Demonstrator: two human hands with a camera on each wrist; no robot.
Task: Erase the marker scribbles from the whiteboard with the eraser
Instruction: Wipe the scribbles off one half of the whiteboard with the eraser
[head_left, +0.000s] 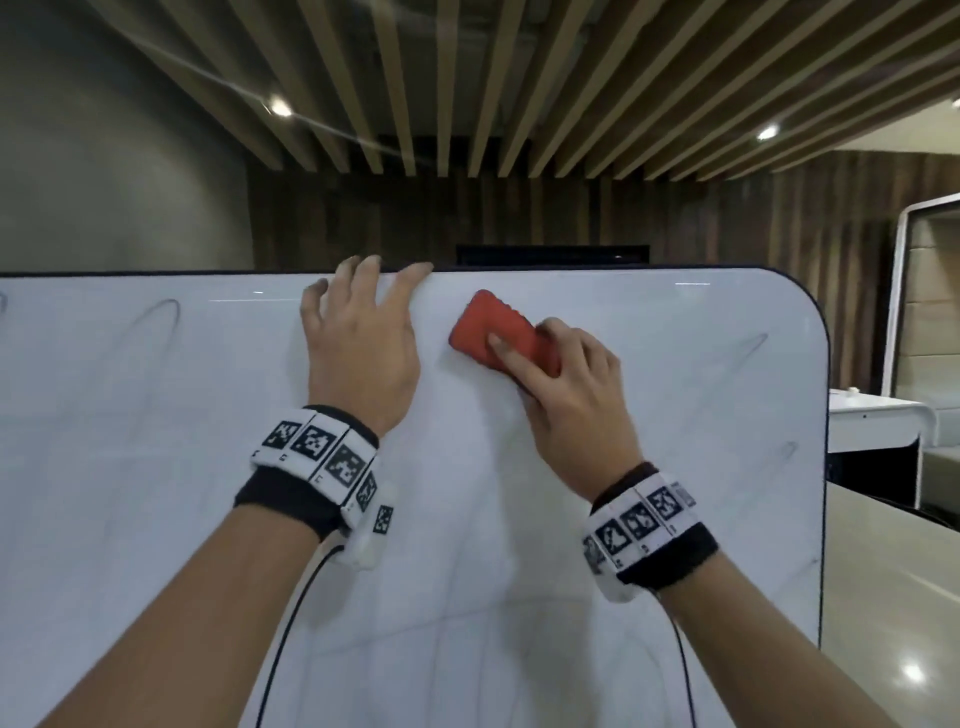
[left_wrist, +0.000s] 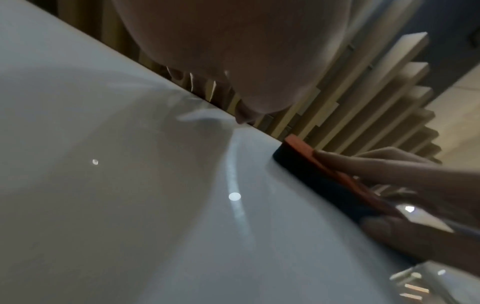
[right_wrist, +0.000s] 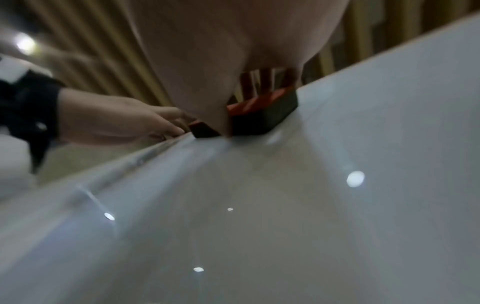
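Whiteboard fills most of my view, a glossy white panel with a dark rim and a rounded upper right corner, standing upright in front of me. Faint grey marker scribbles remain as thin loops near its upper left, with more along the right edge. Ceiling lights reflect off the surface as small bright spots.

My left hand lies flat against the board near its top edge, fingers spread and straight, the fingertips reaching over the rim. It holds nothing.

My right hand is just beside it, to the right. Its fingers and thumb are curled around the red eraser, pinching it along its sides. The eraser lies tilted, its dark felt face pressed against the board just below the top edge, its red ribbed back facing me.

Both wrists wear black bands with white blocks printed with black square markers, and thin black cables trail from them.
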